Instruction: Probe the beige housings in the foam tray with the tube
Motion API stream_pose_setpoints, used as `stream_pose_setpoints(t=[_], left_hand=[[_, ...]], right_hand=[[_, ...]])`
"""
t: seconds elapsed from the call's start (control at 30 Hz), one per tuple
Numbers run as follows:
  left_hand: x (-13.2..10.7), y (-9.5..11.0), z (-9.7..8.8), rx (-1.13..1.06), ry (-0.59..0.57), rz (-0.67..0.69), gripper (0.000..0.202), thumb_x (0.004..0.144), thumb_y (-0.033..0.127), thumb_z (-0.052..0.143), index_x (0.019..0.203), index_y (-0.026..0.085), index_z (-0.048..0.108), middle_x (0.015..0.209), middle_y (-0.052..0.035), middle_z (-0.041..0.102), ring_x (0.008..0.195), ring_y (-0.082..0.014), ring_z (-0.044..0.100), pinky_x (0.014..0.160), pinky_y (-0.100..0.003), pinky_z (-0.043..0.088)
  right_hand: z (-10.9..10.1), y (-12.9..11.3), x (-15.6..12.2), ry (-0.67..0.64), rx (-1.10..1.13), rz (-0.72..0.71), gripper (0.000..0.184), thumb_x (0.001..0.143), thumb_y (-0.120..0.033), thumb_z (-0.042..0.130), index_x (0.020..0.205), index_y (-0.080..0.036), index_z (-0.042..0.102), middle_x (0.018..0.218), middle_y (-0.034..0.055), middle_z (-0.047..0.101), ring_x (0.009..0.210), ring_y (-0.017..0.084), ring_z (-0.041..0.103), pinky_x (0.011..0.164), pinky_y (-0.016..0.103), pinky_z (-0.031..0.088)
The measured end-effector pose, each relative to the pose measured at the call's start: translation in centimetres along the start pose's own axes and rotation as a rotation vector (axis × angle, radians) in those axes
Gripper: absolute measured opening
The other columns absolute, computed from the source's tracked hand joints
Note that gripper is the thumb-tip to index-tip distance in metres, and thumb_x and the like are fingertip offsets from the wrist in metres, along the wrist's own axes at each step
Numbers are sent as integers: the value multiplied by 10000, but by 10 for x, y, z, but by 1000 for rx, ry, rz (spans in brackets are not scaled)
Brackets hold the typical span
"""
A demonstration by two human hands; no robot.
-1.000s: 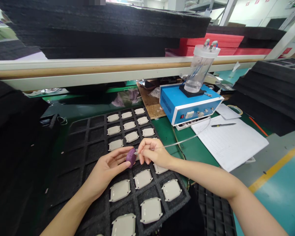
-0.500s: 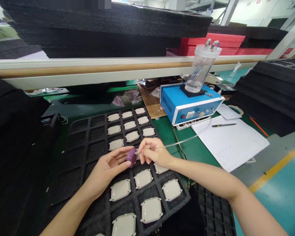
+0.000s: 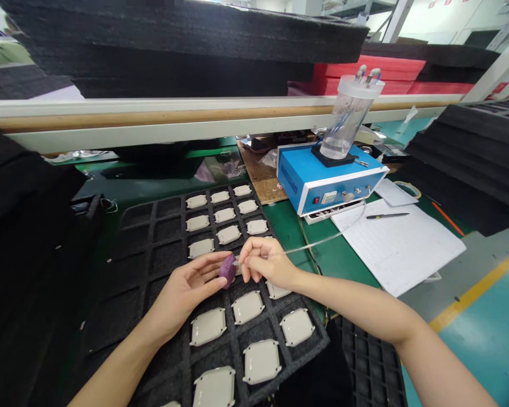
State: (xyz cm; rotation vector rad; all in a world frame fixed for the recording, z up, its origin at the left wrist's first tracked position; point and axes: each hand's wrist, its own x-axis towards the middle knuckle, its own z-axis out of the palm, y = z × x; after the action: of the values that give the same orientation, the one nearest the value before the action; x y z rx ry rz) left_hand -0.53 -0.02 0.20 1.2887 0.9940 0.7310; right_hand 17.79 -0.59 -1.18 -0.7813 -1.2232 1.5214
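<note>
My left hand [image 3: 189,291] pinches a small purple watch case [image 3: 227,272] on edge between thumb and fingers, above a black foam tray [image 3: 155,257]. My right hand [image 3: 268,263] grips the end of a thin clear tube [image 3: 318,243], its fingers curled. The tube's pale tip meets the right side of the purple case; whether it sits in an opening cannot be made out. Beneath and around both hands, cream watch cases [image 3: 261,362] lie in several of the tray's compartments. The left compartments show bare black foam.
A blue box-shaped machine [image 3: 331,169] with a clear cylinder [image 3: 348,121] on top stands behind my right hand, the tube running to its front. Right of it lie paper sheets [image 3: 402,243] and a pen [image 3: 387,215]. Black foam stacks [image 3: 462,164] flank the bench; a shelf rail [image 3: 173,121] crosses behind.
</note>
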Motion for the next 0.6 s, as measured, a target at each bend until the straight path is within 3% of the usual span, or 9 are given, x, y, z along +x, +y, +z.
stream_pose_setpoints(t=[0.13, 0.6], left_hand=[[1, 0, 0, 13, 15, 6, 454, 655, 316, 763, 1072, 183, 640, 1142, -100, 666, 1092, -288, 597, 954, -373, 479], [-1, 1, 0, -5, 2, -3, 423, 670, 291, 757, 1064, 194, 635, 1147, -79, 667, 1087, -253, 602, 940, -318, 485]], right_hand=[[0, -1, 0, 0, -7, 3, 71, 628, -121, 482, 676, -156, 521, 450, -58, 575, 327, 47, 419, 348, 148, 319], [1, -3, 0, 9, -19, 15, 67, 620, -132, 481, 671, -158, 517, 447, -60, 576, 325, 45, 418, 347, 150, 317]])
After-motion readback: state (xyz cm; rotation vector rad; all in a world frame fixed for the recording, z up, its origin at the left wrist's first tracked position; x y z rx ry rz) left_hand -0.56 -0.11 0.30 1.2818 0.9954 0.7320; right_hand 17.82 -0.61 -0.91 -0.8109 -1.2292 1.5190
